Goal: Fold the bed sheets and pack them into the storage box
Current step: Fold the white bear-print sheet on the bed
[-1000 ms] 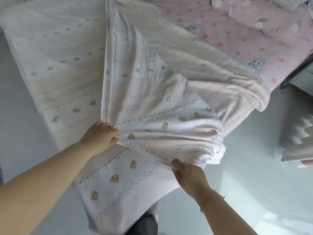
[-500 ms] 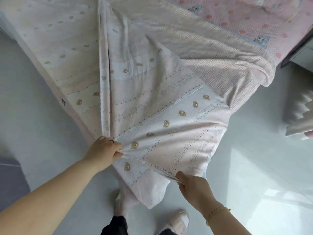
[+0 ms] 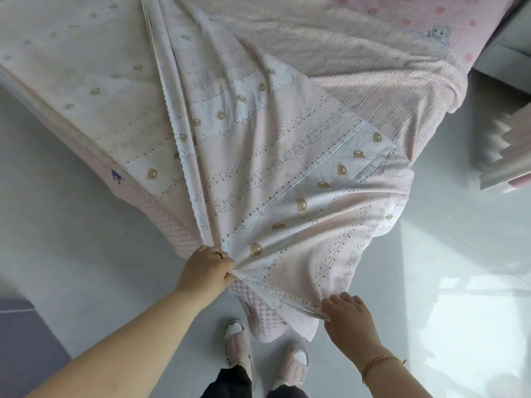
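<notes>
Your sheet (image 3: pixel 281 168): pale pink and white stripes, tan bear heads, grey dotted vines
Your slippers (image 3: pixel 238 349): pink
Your bracelet (image 3: pixel 379 364): gold
Floor (image 3: pixel 71 268): light grey
Bed cover (image 3: pixel 431 18): pink, red dots

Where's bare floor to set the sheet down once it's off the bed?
Bare floor lies right of the right hand, between the sheet and the pink object. More lies left of the left hand, below the bed edge, up to the grey mat. Crowded at the slippers, where the sheet hangs.
</notes>
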A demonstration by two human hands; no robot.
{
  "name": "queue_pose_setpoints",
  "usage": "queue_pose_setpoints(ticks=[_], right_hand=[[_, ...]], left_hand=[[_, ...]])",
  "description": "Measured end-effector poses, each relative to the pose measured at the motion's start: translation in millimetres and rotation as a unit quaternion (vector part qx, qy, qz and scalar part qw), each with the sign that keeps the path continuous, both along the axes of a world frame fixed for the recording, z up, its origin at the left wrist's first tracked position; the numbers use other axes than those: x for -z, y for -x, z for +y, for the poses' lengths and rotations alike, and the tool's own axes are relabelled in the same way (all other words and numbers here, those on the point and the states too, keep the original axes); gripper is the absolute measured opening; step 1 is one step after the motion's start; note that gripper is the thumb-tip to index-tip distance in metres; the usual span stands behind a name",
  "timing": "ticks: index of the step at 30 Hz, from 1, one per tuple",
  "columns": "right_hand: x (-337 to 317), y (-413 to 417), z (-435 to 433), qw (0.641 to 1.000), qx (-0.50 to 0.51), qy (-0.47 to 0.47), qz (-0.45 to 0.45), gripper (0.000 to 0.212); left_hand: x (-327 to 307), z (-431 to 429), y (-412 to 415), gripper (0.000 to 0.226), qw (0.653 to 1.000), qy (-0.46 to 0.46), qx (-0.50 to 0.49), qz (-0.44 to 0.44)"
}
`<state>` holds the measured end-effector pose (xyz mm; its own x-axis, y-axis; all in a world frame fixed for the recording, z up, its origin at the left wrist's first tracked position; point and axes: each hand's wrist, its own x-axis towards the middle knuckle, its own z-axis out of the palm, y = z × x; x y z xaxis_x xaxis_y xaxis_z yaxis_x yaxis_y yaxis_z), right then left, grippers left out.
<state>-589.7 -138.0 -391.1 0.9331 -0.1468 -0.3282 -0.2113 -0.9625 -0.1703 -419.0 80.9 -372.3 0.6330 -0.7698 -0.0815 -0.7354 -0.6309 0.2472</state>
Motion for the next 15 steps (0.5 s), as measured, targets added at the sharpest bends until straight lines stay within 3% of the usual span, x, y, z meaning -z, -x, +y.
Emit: queue_pose_setpoints(ticks=[6, 11, 15], right_hand=[[26, 11, 8, 0.997, 0.031, 0.06, -0.027, 0.048], [24, 1, -12, 0.988, 0.056, 0.118, -0.079, 0.046], [-21, -24, -68, 0.966, 0.095, 0.164, -0.176, 0.027]], left_hand=[[26, -7, 3, 0.037, 0.999, 0.0, 0.048, -0.023], [16, -24, -18, 0.049, 0.996, -0.038, 0.084, -0.017], [-22, -70, -44, 0.031, 0.995, 0.063, 0.077, -0.02]])
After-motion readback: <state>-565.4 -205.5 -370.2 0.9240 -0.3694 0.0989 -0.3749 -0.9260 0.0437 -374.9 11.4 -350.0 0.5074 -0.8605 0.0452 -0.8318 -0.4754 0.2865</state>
